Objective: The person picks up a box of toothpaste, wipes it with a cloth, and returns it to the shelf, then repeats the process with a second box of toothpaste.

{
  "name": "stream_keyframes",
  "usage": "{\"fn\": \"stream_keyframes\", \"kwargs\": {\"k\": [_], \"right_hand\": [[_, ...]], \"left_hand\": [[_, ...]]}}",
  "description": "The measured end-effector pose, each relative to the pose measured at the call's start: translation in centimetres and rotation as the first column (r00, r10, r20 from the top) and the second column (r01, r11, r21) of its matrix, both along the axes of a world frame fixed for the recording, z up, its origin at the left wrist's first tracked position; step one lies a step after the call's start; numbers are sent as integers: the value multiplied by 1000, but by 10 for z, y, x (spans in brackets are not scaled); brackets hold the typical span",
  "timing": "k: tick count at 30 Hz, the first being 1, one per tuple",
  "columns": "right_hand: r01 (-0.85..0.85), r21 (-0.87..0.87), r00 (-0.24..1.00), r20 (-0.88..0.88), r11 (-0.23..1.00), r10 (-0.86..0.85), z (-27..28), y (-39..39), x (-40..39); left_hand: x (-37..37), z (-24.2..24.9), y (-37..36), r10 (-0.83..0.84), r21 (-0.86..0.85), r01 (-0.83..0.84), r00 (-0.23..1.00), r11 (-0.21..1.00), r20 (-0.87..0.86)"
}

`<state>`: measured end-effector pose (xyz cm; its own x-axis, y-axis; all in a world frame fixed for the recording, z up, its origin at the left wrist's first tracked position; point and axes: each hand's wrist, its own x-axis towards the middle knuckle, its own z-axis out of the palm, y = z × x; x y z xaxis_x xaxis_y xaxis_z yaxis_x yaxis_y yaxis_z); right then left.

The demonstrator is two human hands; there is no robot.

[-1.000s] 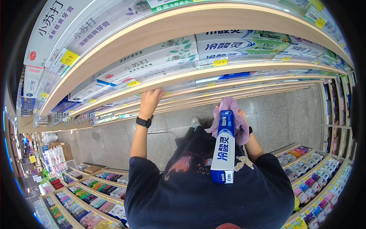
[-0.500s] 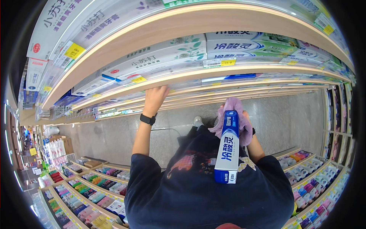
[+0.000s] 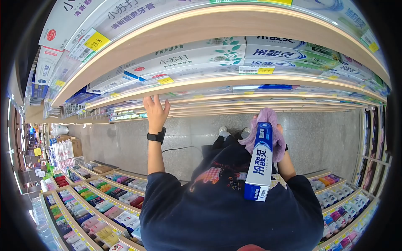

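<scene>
My left hand (image 3: 156, 112) is below the front edge of a wooden shelf (image 3: 201, 85), its fingers apart and nothing seen in it. A black band circles that wrist. On the right, my right hand (image 3: 279, 129) holds a purple cloth (image 3: 275, 148) together with a long blue and white toothpaste box (image 3: 259, 161). The box lies slanted in front of my dark shirt, its blue end toward me. Most of the right hand's fingers are hidden by the cloth and box.
Above, shelves hold white toothpaste boxes (image 3: 180, 58) and green-white boxes (image 3: 293, 56) behind price tags. Racks of colourful packages (image 3: 104, 209) stand behind me at left and right. A cardboard box (image 3: 77, 148) stands at the far left. Grey floor (image 3: 188, 134) shows below the shelves.
My left hand has moved left and slightly down from the shelf edge, with its fingers now spread. The cloth and box have shifted slightly right in view.
</scene>
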<state>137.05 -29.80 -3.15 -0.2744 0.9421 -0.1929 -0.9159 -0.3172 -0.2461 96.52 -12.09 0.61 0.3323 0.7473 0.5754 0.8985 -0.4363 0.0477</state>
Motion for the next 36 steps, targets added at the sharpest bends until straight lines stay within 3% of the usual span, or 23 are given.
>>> {"fn": "stream_keyframes", "kwargs": {"k": [2,3,4,5,6,7,9,10,11,13,14,15,16,17,19,20,21,22,25,26,30,32,36], "right_hand": [[83,-170,993,100,982,-66,12,3,-7],[87,-170,992,107,982,-70,-6,6,-6],[55,194,997,49,979,-65,-39,9,-6],[35,534,999,1,845,-43,-37,16,-8],[74,603,997,-50,794,-54,-33,18,-10],[96,663,995,-32,742,-100,-15,23,-14],[56,813,997,-13,580,-77,-22,48,-9],[164,443,946,184,881,-268,50,25,-23],[96,492,897,335,865,-290,33,24,-10],[182,428,839,401,885,-366,48,23,-8],[188,431,835,403,882,-375,31,19,1],[225,295,870,370,929,-328,-2,12,16],[250,151,901,325,956,-287,-24,4,31],[260,154,898,325,953,-298,-31,-4,44],[301,-187,866,465,935,-186,-33,-19,61],[358,-217,813,550,908,-189,-29,-24,66],[369,-215,809,553,904,-198,-24,-27,70],[398,-153,754,616,905,-227,-3,-26,68],[459,-24,635,708,888,-309,8,-24,74],[483,40,576,738,875,-352,9,-23,76],[515,139,496,757,846,-426,16,-22,83],[498,144,396,839,855,-372,16,-23,90],[474,47,494,812,880,-309,15,-41,104]], "left_hand": [[14,9,-12,15,-2,-15,998,1000,65],[26,15,-20,24,-4,-23,991,1000,130],[37,19,-28,15,-6,-14,990,1000,138],[49,23,-39,-93,-128,131,959,983,267],[62,27,-50,-182,-227,290,897,930,403],[78,35,-63,-159,-340,401,813,851,560],[95,66,-83,-179,-559,626,737,544,652],[102,81,-93,-170,-623,677,719,391,674],[106,93,-98,-159,-573,790,608,217,778],[114,102,-108,33,-374,926,376,-41,926],[112,95,-114,79,-388,921,389,-34,918],[114,96,-117,72,-386,922,388,-41,919],[120,100,-119,116,-490,871,484,38,868],[127,102,-120,166,-588,801,568,112,806],[145,100,-117,191,-604,786,577,135,794],[155,97,-115,103,-658,702,659,272,745],[162,92,-112,28,-678,609,735,412,677],[165,72,-106,8,-641,614,719,461,695],[174,75,-98,42,-667,594,732,450,680],[179,72,-99,54,-616,598,694,513,718],[190,75,-100,20,-572,590,686,570,727],[193,76,-101,-99,-481,571,706,665,701],[197,73,-99,-179,-386,510,752,769,635]]}}
